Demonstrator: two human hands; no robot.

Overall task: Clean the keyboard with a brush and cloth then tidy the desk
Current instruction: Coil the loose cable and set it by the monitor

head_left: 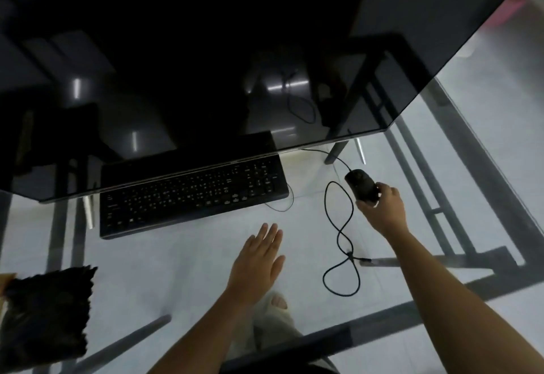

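Observation:
A black keyboard (191, 197) lies on the glass desk (182, 267), its far edge under the big dark monitor (206, 64). My right hand (382, 211) grips a black wired mouse (361, 185) to the right of the keyboard. The mouse cable (341, 238) loops over the glass toward me. My left hand (259, 259) is flat with straight fingers over the glass, just in front of the keyboard, and holds nothing. A dark fluffy cloth (47, 314) lies at the near left corner. No brush is in view.
The monitor's metal feet (360, 151) stand at either end of the keyboard. Through the glass I see the desk's dark frame bars (441, 197), the pale tiled floor and my foot in a sandal (276, 309). A second thin cable (282, 200) curls off the keyboard's right end.

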